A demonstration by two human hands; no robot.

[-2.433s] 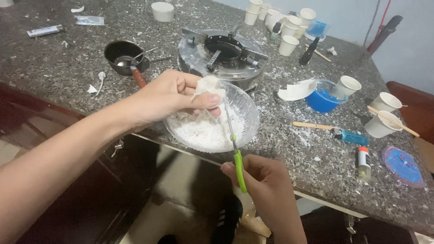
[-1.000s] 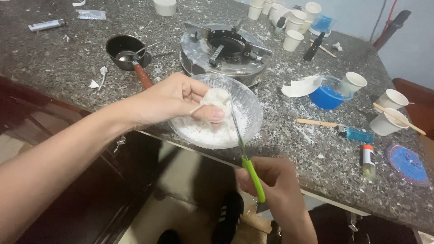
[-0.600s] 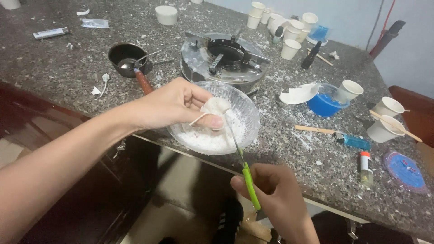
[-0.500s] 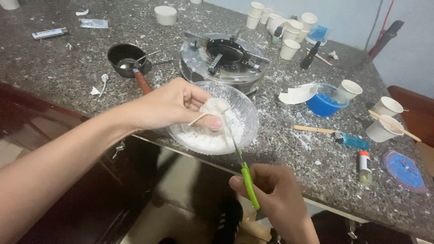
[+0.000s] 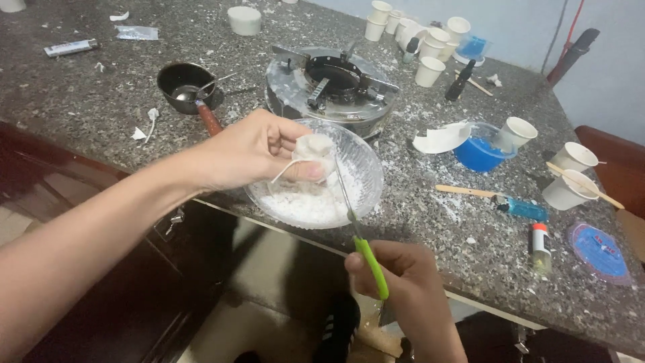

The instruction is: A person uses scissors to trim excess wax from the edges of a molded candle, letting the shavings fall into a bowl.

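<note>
Nearest, below the edge of the surface (image 5: 437,235), the right hand (image 5: 403,282) is curled into a loose fist, its fingers wrapped around the green handle of a thin tool (image 5: 359,228) whose metal shaft slants up and away into the clear bowl (image 5: 366,175); whether it is a knife or one blade of scissors is hard to tell. The bowl sits at the very rim of the speckled stone surface, holding white flakes (image 5: 299,205). Over it the left hand (image 5: 252,148) reaches in from the left, forearm stretched long and nearly level, wrist straight, thumb and fingers pinching a white waxy lump (image 5: 316,146) with a thin wick trailing from it; the tool's tip meets the lump's lower right side. Just beyond the bowl stands a single-burner gas stove (image 5: 332,81). To its left, a small dark pan (image 5: 185,84) with a spoon in it and a reddish handle. To the right lie a blue dish (image 5: 477,153), a wooden stick, a blue lighter (image 5: 521,207) and several white paper cups (image 5: 430,70), with more cups clustered at the far edge.
</note>
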